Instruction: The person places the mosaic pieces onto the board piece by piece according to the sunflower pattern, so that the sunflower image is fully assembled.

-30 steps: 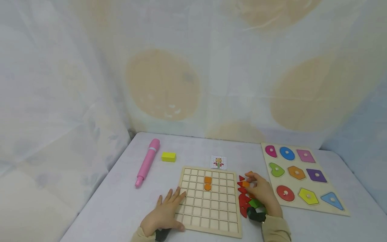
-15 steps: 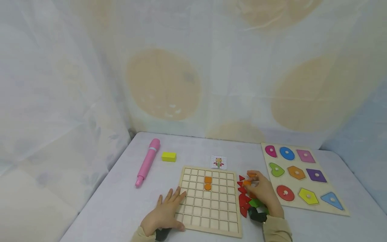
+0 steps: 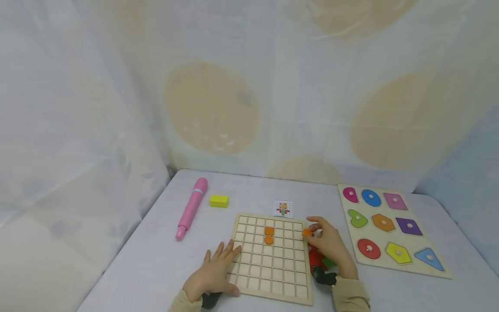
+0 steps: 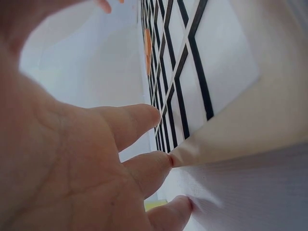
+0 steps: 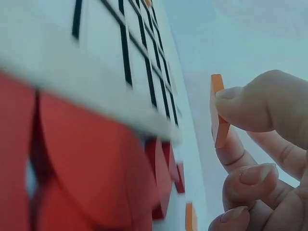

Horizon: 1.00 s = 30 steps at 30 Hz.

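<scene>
My left hand (image 3: 212, 275) rests with fingers spread on the left edge of a wooden grid board (image 3: 273, 297). In the left wrist view its fingertips touch the board's rim. An orange square (image 3: 269, 231) and an orange disc (image 3: 269, 240) sit one above the other in the grid's upper cells. At the board's right edge my right hand (image 3: 330, 245) pinches a thin orange tile (image 5: 220, 113) between thumb and fingers, raised above the table. Red pieces (image 5: 91, 159) lie beside the board, partly hidden under that hand, with a green piece (image 3: 328, 262) among them.
A small pattern card (image 3: 283, 209) lies behind the board. To the left are a yellow block (image 3: 219, 201) and a pink stick-like object (image 3: 191, 210). A knobbed shape-puzzle board (image 3: 393, 262) lies at the right. Another orange piece (image 5: 191, 216) is on the table.
My right hand has picked up an orange tile from the loose pieces and moved left to the board's right edge. The left hand has stayed in place.
</scene>
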Available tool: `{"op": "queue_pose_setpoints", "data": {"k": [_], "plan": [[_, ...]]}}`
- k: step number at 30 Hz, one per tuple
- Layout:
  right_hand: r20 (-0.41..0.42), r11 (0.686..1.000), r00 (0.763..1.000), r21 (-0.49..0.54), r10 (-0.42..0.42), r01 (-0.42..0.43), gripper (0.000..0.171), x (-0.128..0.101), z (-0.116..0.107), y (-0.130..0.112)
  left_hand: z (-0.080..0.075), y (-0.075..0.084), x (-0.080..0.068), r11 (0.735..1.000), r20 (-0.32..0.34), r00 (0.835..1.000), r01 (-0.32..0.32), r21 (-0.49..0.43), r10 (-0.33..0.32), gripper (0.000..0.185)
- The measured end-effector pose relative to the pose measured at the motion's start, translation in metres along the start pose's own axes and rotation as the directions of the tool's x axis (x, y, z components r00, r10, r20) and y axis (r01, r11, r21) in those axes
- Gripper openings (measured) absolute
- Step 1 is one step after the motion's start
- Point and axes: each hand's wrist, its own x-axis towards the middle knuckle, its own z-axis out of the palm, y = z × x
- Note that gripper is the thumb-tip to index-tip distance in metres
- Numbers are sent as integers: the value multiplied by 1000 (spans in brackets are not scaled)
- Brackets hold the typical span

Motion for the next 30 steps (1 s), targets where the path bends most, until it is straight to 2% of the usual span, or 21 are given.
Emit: {"op": "queue_pose_setpoints", "data": {"k": [4, 11, 19, 25, 30], "plan": [[13, 996, 996, -7, -86, 86, 51, 0, 10, -12, 0, 1, 1, 1000, -3, 1000, -2, 4, 2, 110], [99, 989, 985, -42, -139, 143, 52, -4, 39, -35, 0, 2, 1, 1000, -3, 1000, 1, 1, -1, 110], [190, 978, 970, -112, -154, 177, 49, -6, 67, -47, 0, 0, 0, 1000, -1, 1000, 5, -1, -5, 110], [216, 979, 968, -131, -126, 156, 46, -9, 73, -51, 1, -1, 1, 1000, -1, 1000, 1, -1, -1, 110], [240, 978, 960, -113, -146, 177, 47, -10, 75, -52, 2, -3, 2, 1000, -5, 1000, -4, 14, 4, 110]]}}
